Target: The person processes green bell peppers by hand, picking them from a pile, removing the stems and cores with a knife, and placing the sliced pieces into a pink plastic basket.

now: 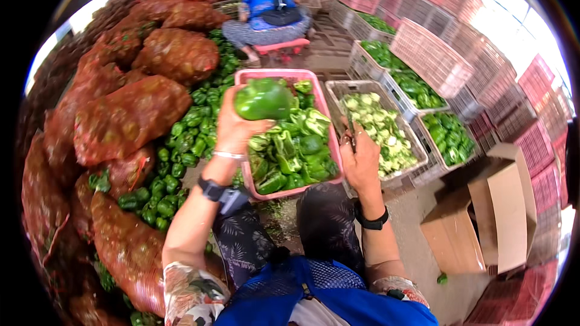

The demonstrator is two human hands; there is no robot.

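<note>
A large green bell pepper point(263, 98) is gripped in my left hand point(233, 120), held above the left side of a pink plastic crate point(277, 73). Cut green pepper pieces point(290, 158) fill that crate, pale insides showing on several. My right hand point(362, 156) is closed around a slim knife point(350, 120) whose blade points away from me. It hovers between the pink crate and a greyish crate point(333, 87) full of pale pepper cores point(385, 133). The knife is partly hidden by my fingers.
Red mesh sacks point(131, 117) are heaped at left, with loose green peppers point(192, 117) beside them. Crates of peppers point(446, 138) and stacked crates point(430, 54) line the right. An open cardboard box point(453, 235) stands at lower right. Ahead, a person point(272, 13) sits on a low pink stool point(282, 46).
</note>
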